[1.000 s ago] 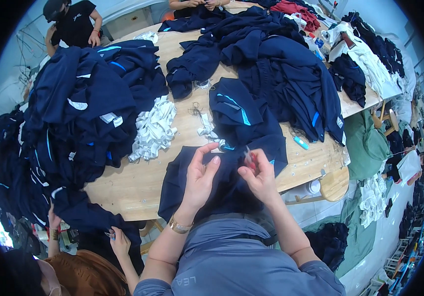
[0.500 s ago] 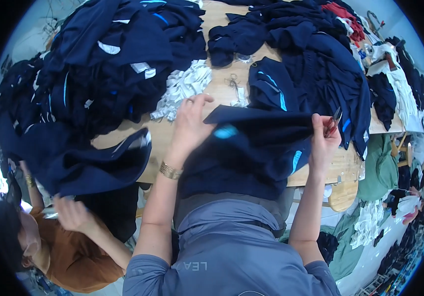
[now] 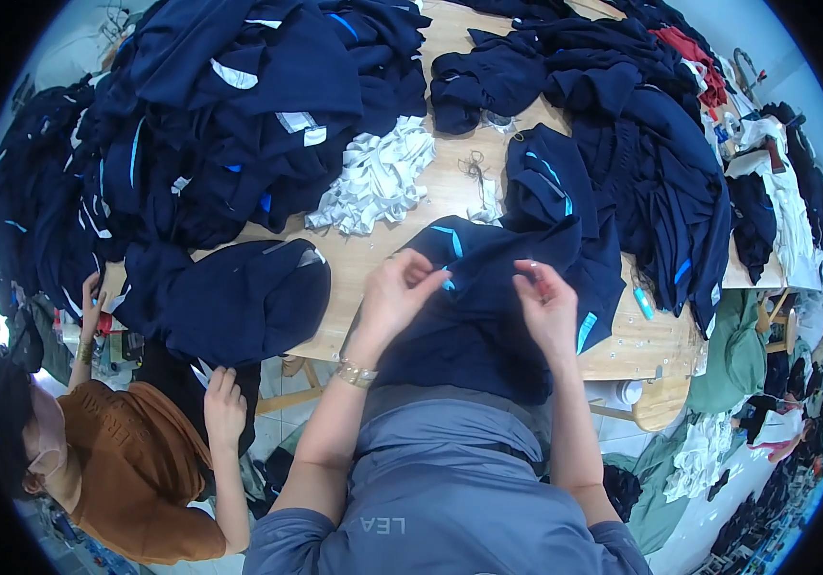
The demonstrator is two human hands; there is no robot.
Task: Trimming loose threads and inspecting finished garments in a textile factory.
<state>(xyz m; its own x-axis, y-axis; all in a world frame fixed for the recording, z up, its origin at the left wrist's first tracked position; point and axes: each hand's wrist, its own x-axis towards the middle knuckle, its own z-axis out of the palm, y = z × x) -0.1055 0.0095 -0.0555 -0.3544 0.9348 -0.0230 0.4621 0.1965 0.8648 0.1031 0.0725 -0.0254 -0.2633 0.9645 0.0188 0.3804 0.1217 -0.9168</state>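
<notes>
Your left grip (image 3: 428, 284) was nearly closed and seemed to pinch the blue trim (image 3: 447, 279) of the garment (image 3: 459, 345). Your right grip (image 3: 523, 275) was loosely curled; you couldn't tell what it held. The garment lay at your twelve o'clock, over the tabletop's (image 3: 354, 278) near edge, its work seemingly unfinished. From it, scraps (image 3: 373, 182) sat at eleven, the left pile (image 3: 248, 144) at ten, the right pile (image 3: 656, 158) at one, finished or waiting, unclear.

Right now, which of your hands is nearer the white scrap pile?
Left. The left hand is on the near side of the white scrap pile; the right hand is farther off, rightward.
</notes>
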